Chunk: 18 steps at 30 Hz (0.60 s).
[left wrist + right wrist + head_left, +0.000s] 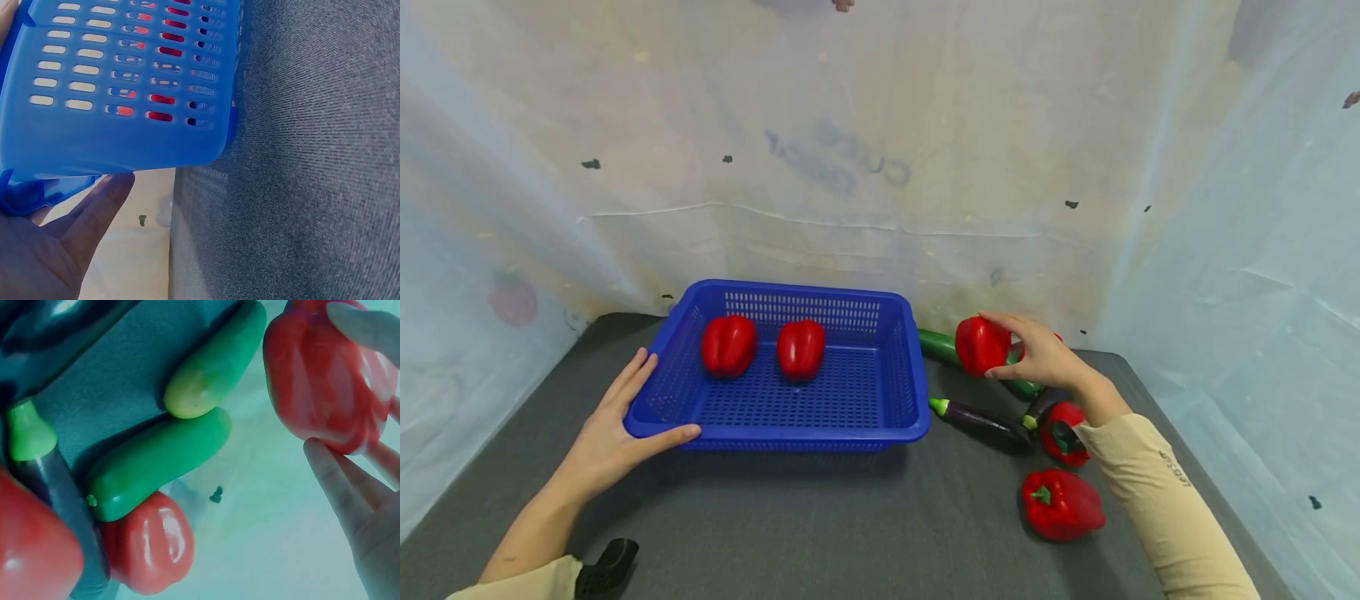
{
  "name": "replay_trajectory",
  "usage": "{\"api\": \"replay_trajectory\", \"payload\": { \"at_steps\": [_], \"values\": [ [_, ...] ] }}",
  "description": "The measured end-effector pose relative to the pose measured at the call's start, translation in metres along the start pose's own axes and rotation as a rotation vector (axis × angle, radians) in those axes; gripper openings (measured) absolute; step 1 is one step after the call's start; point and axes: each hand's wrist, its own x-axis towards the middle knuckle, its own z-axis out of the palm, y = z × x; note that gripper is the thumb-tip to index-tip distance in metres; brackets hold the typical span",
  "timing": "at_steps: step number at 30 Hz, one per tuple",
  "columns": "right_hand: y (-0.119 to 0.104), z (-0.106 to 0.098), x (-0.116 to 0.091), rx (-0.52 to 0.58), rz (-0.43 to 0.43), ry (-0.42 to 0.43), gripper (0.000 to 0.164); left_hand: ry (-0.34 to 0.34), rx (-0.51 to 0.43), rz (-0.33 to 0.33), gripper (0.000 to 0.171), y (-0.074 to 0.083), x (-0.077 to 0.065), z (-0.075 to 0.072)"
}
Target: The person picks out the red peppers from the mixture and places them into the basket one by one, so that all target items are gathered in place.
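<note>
My right hand [1048, 358] pinches a red bell pepper [981, 346] between thumb and fingers, held up over the vegetables right of a blue plastic basket [790, 435]. In the right wrist view, the fingertips press against the pepper's glossy sides. At the basket's near left corner rests my left hand [597, 450], its thumb stretched along the front rim and its straight fingers spread along the left side. The left wrist view shows those fingers against the slotted basket wall. Inside the basket sit two red bell peppers [728, 346], side by side toward the back left.
Two green cucumbers [159, 462] and another red pepper [156, 544] lie by the back wall. An eggplant [985, 423] lies right of the basket, beside a second eggplant [1043, 404]. Nearer are two more red peppers [1062, 504]. Pale sheeting [850, 192] encloses the grey tabletop [820, 525].
</note>
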Motion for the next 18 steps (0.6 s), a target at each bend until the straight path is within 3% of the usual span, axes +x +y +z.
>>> {"api": "replay_trajectory", "payload": {
  "at_steps": [18],
  "values": [
    [-0.030, 0.006, 0.025, 0.050, 0.002, -0.011, 0.086, 0.008, -0.004, 0.005, 0.107, 0.002, -0.001, -0.001]
  ]
}}
